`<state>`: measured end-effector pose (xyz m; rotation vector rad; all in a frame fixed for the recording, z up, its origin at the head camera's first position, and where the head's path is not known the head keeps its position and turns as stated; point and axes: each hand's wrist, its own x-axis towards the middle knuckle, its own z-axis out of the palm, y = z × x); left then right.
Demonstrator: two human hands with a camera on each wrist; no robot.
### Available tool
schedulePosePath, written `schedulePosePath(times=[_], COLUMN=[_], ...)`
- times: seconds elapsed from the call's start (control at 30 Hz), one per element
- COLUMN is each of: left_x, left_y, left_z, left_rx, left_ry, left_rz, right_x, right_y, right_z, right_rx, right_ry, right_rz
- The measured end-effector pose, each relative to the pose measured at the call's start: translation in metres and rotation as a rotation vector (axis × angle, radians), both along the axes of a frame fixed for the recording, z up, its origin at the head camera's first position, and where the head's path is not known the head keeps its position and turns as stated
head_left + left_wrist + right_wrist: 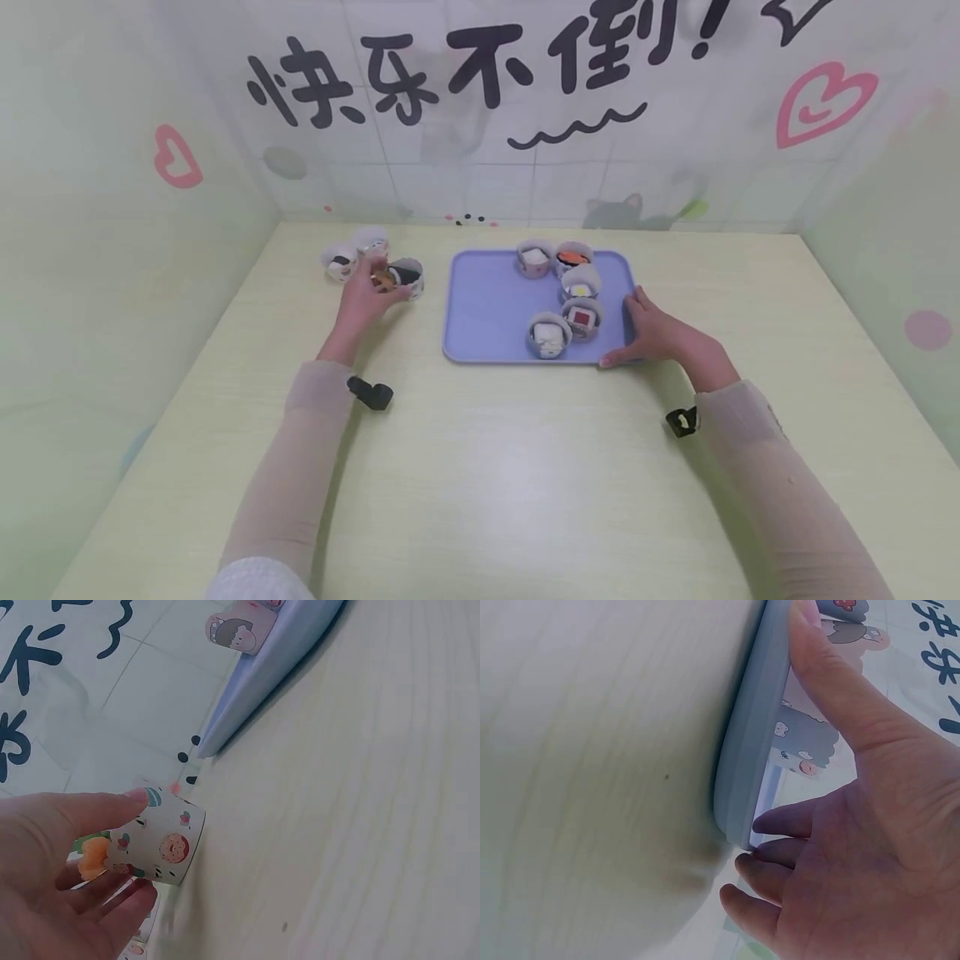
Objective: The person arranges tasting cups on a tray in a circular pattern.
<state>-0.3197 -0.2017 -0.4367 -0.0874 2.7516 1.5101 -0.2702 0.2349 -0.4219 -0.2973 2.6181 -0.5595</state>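
Observation:
My left hand [358, 302] holds a small printed paper cup [417, 286] at the table's left, thumb on one side and fingers on the other. Its doughnut pattern shows in the left wrist view, with an orange piece [94, 856] at its mouth; in the head view a dark piece is inside too. Two more paper cups [340, 265] stand just behind that hand. My right hand [666, 335] grips the blue tray [487, 321] at its front right corner, thumb along the front rim and fingers at the right side. Several paper cups with small food-like pieces stand on the tray.
On the tray, the cups [548, 337] cluster in its right half, one with an orange topping [574, 258]. The pale wooden table [480, 467] meets a printed wall [465, 192] behind and more walls at both sides. A black wrist mount [371, 393] sits on each sleeve.

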Motion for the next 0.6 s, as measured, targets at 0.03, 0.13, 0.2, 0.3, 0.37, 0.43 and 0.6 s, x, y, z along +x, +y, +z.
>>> schedulePosePath(times=[0.03, 0.13, 0.2, 0.3, 0.37, 0.43, 0.6], left_x=[-0.0003, -0.0021, -0.0030, -0.0043, -0.0048, -0.0051, -0.0047], left_y=[0.0007, 0.0023, 0.0035, 0.0043, 0.0047, 0.0049, 0.0052], left_z=[-0.0002, -0.0012, -0.0013, -0.0015, -0.0015, -0.0017, -0.0028], left_rx=[-0.004, -0.011, -0.012, -0.016, -0.015, -0.015, -0.003], left_ry=[-0.003, -0.003, -0.001, 0.006, 0.010, 0.009, -0.006], left_rz=[0.004, 0.018, 0.023, 0.027, 0.026, 0.026, 0.029], right_x=[0.0003, 0.0008, 0.0008, 0.0012, 0.0011, 0.0012, 0.0007], right_y=[0.0000, -0.0003, -0.0005, -0.0004, -0.0002, 0.0000, 0.0010], right_z=[0.0001, 0.0010, 0.0021, 0.0040, 0.0045, 0.0044, 0.0014], right_rx=[-0.002, 0.000, 0.004, 0.007, 0.005, 0.000, -0.010], right_ry=[0.001, 0.003, 0.002, -0.001, -0.002, -0.003, -0.007], right_rz=[0.000, 0.001, 0.001, -0.001, -0.002, -0.003, -0.003])
